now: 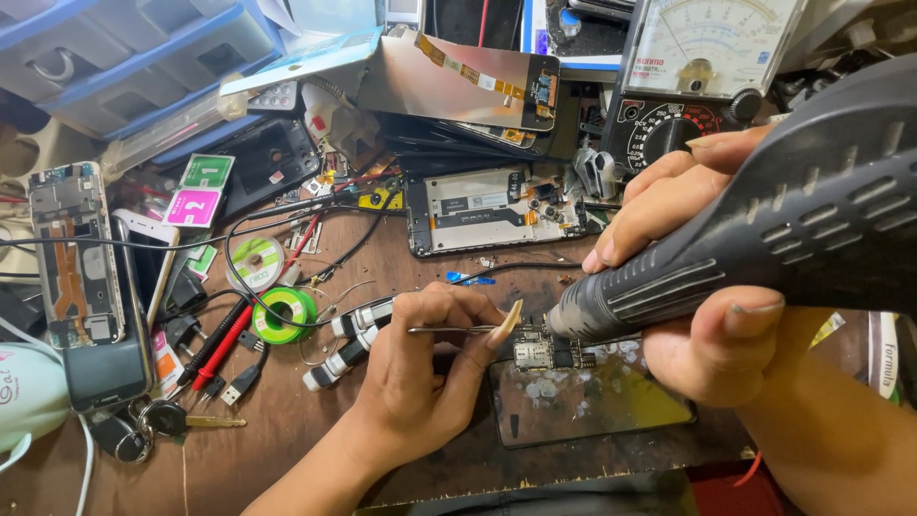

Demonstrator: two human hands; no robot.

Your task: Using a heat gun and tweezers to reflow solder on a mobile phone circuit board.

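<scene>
My right hand [683, 277] grips a large black hot-air gun [764, 229], its nozzle aimed down at a small circuit board [544, 352]. My left hand [420, 373] holds metal tweezers [454, 330] whose tips reach toward the same board. The board rests on the top edge of a dark glass panel [592, 401] lying on the brown wooden workbench [277, 449].
An opened phone body [497, 210] lies behind the board. An analog multimeter [702, 67] stands at the back right. Further left are a green solder spool [284, 313], red and black probes [220, 344], an opened phone [74, 253], keys [167, 419], cables and blue drawers [124, 57].
</scene>
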